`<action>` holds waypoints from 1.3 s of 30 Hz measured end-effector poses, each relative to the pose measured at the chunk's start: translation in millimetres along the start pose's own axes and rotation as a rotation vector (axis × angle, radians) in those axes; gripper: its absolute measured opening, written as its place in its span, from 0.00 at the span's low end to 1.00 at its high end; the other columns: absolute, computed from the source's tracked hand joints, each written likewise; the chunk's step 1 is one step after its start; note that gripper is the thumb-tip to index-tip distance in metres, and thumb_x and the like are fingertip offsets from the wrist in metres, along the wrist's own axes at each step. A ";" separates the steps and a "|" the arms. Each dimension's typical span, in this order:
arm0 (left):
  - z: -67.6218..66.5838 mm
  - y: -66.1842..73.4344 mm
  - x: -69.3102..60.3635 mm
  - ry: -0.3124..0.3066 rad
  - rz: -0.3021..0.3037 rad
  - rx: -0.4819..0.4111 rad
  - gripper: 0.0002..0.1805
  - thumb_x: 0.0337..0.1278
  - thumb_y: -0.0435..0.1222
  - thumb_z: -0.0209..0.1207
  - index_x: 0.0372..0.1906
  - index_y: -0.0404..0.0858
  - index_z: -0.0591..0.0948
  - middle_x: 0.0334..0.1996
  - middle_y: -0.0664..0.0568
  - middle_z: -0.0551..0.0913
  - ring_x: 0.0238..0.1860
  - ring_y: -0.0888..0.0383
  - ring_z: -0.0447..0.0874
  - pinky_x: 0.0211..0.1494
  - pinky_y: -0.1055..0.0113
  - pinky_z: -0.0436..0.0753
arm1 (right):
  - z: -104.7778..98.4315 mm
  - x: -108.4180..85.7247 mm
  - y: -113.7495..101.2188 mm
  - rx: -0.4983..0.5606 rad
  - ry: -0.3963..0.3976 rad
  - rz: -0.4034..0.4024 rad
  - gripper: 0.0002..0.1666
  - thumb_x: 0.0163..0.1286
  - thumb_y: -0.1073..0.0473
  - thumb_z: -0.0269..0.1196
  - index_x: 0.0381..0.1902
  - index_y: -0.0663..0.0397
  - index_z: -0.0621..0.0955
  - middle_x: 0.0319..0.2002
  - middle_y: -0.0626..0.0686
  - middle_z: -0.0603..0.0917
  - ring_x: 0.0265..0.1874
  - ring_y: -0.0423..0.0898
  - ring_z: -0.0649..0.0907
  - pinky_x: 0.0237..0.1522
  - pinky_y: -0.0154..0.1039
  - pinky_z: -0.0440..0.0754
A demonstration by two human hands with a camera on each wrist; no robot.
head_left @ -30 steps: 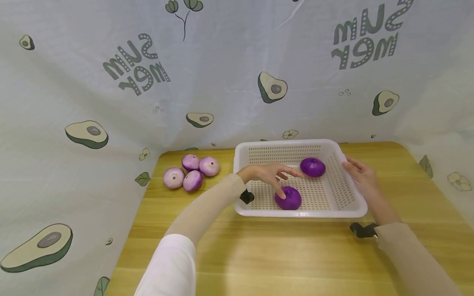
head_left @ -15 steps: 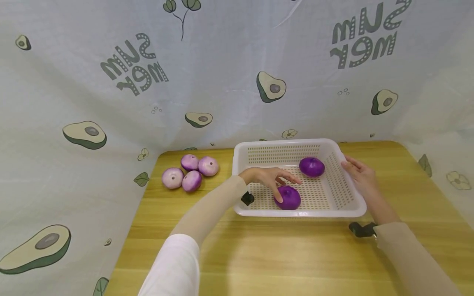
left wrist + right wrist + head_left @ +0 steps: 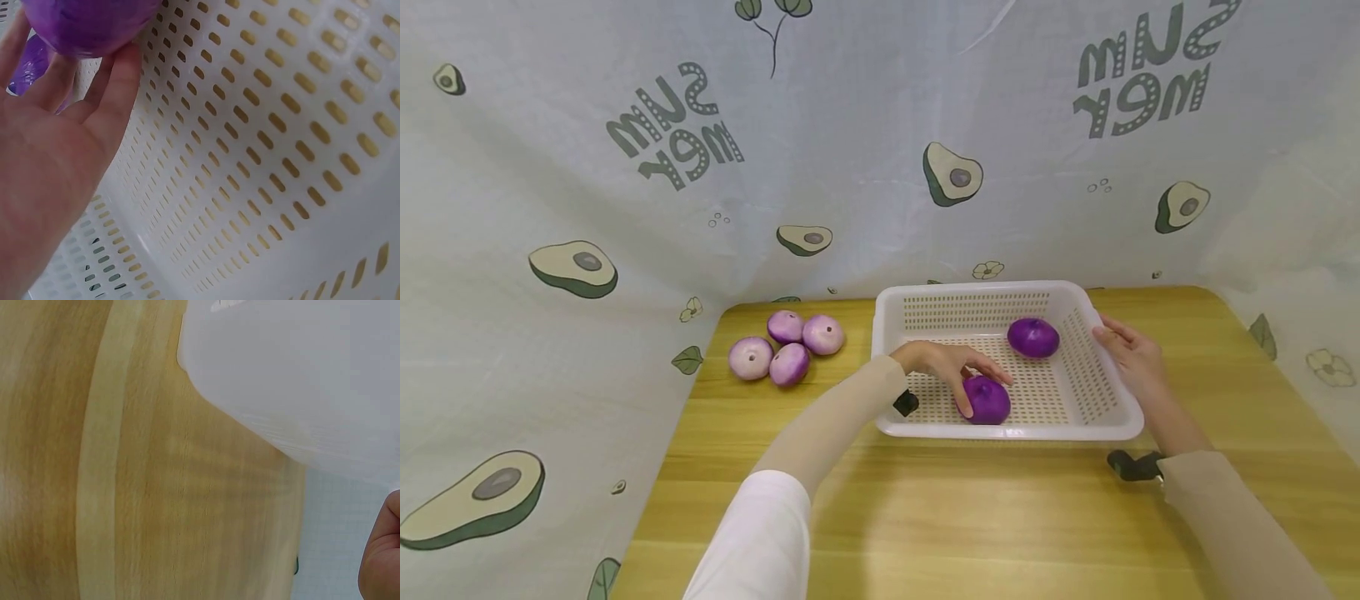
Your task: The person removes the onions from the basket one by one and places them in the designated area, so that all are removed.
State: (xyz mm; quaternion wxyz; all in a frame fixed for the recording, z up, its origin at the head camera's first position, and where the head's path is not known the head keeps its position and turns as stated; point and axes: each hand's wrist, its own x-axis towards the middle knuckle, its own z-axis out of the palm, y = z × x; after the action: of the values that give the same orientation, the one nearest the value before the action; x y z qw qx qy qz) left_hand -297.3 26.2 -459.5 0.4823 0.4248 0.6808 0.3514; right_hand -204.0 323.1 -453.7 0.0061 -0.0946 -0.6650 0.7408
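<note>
- The near purple onion (image 3: 988, 402) sits inside the white basket (image 3: 1007, 432), left of its right-hand end and just beside the near wall; its lower edge is cut off from sight by the near rim.
- Its stubby tip faces upward and a little toward the far wall. From above it looks nearly round, partly covered by fingers, so I cannot tell a clear long axis.
- The left hand (image 3: 946, 367) reaches in over the left end and grips this onion, thumb on the near side and fingers curled round the far side.
- The right hand (image 3: 1133, 357) holds the basket's right-hand rim, thumb on top; most of its fingers are hidden below the edge.
- The basket's long axis runs left to right, its mouth facing up.
- The far purple onion (image 3: 1033, 337) lies near the back right corner, tip up, wider from left to right.
- Perforated floor shows between the near onion and the right end wall.
- Wooden table (image 3: 970, 517) extends in front of the basket and to its right; behind, the rim stands near the printed cloth (image 3: 865, 125).
- Four pale purple-white onions (image 3: 751, 358) cluster on the table, well apart from the basket's left end.
</note>
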 end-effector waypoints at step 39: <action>-20.4 33.2 -43.0 0.274 0.041 -0.011 0.44 0.41 0.33 0.79 0.69 0.44 0.74 0.59 0.56 0.74 0.54 0.55 0.80 0.55 0.65 0.82 | -9.4 10.1 14.6 -0.080 0.014 -0.041 0.31 0.73 0.51 0.62 0.70 0.50 0.72 0.34 0.37 0.86 0.30 0.34 0.86 0.30 0.29 0.85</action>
State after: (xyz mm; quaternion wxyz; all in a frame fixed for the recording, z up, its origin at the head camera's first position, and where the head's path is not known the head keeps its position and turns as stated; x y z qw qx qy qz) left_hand -301.3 -1.6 -408.7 0.3800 0.3838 0.7295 0.4197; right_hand -210.8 332.0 -470.4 0.0223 -0.0863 -0.6960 0.7125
